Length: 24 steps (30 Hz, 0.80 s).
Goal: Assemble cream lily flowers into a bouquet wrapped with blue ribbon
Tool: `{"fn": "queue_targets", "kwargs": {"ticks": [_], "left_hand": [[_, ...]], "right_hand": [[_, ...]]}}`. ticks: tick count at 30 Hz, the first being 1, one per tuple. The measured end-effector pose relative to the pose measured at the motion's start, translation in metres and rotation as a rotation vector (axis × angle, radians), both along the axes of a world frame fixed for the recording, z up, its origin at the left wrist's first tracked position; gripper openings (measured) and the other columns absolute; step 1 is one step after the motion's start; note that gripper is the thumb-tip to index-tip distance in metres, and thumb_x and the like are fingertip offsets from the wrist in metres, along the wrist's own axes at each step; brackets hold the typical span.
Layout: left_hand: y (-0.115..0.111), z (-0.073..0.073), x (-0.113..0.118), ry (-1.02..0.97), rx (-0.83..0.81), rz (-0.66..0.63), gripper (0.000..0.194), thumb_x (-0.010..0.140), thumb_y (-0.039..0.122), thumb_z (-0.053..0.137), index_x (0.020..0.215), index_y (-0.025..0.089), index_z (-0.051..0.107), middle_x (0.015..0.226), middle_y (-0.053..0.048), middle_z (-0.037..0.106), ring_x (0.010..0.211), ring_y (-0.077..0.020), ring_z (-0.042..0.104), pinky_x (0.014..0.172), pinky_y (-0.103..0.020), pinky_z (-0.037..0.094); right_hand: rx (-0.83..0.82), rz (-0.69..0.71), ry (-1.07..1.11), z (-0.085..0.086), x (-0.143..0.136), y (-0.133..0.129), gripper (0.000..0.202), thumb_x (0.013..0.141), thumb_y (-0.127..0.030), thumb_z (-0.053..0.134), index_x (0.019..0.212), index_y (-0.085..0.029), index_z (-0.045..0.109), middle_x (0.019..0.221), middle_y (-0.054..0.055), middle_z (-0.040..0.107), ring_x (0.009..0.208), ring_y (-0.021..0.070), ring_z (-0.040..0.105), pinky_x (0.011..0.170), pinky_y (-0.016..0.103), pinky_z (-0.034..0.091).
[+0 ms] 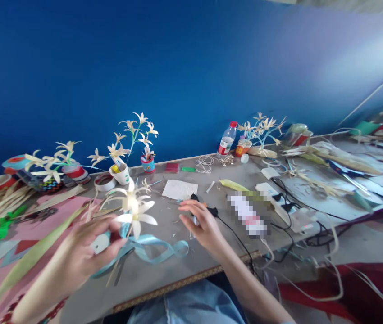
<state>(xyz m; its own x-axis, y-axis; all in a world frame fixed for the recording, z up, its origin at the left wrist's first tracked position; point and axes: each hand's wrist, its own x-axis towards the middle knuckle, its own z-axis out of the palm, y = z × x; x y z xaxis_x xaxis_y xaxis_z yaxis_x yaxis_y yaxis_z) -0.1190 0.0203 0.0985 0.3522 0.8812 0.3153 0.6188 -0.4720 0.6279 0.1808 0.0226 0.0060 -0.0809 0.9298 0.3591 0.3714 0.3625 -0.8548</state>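
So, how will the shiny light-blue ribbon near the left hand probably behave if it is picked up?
The shiny light-blue ribbon is probably floppy but slightly springy, because it curls in loose loops over the grey table. It looks thin, so likely very light. Its glossy surface suggests it may slip a little.

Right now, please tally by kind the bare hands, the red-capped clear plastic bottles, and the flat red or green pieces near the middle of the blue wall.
Left hand and right hand, bare: 2
Red-capped clear plastic bottle: 1
Flat red piece and flat green piece: 2
Total: 5
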Motion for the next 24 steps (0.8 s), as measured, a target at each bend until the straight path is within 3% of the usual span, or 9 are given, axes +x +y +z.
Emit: {"fn": "queue_targets", "kwargs": {"ticks": [3,5,10,13,16,24], "left_hand": [[-0.001,-0.012,0.021,0.038,-0.115,-0.094,0.017,0.087,0.032,0.059,0.074,0.022,0.058,0.069,0.001,0.061,0.064,-0.0158,0.059,0.060,-0.023,0.048],[-0.002,-0.020,0.035,-0.008,-0.173,-0.096,0.019,0.090,0.033,0.055,0.076,0.021,0.058,0.070,0.001,0.061,0.066,-0.0161,0.058,0.062,-0.024,0.047],[-0.005,-0.034,0.055,-0.201,-0.218,-0.055,0.014,0.087,0.029,0.059,0.077,0.020,0.060,0.068,0.001,0.060,0.065,-0.0154,0.056,0.064,-0.025,0.045],[-0.007,-0.041,0.065,-0.352,-0.273,-0.016,0.015,0.087,0.030,0.061,0.078,0.019,0.062,0.068,0.000,0.059,0.065,-0.0154,0.054,0.063,-0.025,0.044],[-0.006,-0.047,0.072,-0.500,-0.343,-0.036,0.017,0.087,0.031,0.062,0.077,0.017,0.062,0.072,-0.003,0.063,0.069,-0.0163,0.056,0.066,-0.026,0.046],[-0.003,-0.050,0.073,-0.644,-0.520,-0.119,0.023,0.088,0.037,0.066,0.081,0.015,0.066,0.072,-0.001,0.056,0.067,-0.0138,0.047,0.063,-0.024,0.038]], "right_hand": [[0.058,0.253,0.088,0.019,-0.031,-0.016,0.047,0.088,-0.036,0.070,0.130,-0.023,0.055,0.129,0.010,0.064,0.122,0.0253,0.060,0.104,0.039,0.047],[0.031,0.348,0.148,0.029,-0.048,-0.025,0.052,0.085,-0.033,0.073,0.131,-0.023,0.052,0.125,0.010,0.066,0.115,0.0244,0.064,0.100,0.037,0.049],[-0.011,0.251,0.123,0.035,-0.061,-0.030,0.026,0.090,-0.015,0.056,0.115,-0.023,0.054,0.111,0.009,0.065,0.098,0.0217,0.065,0.084,0.032,0.053],[0.081,0.199,0.050,0.034,-0.055,-0.030,0.019,0.090,-0.011,0.049,0.105,-0.022,0.055,0.101,0.008,0.064,0.092,0.0219,0.063,0.080,0.031,0.049],[0.069,0.158,-0.015,0.036,-0.046,-0.029,0.014,0.091,-0.012,0.048,0.096,-0.021,0.058,0.086,0.004,0.064,0.077,0.0191,0.061,0.069,0.027,0.045],[-0.122,0.298,0.001,0.047,-0.031,-0.018,0.017,0.094,-0.022,0.053,0.080,-0.019,0.060,0.064,-0.003,0.052,0.058,0.0113,0.046,0.053,0.021,0.032]]}}
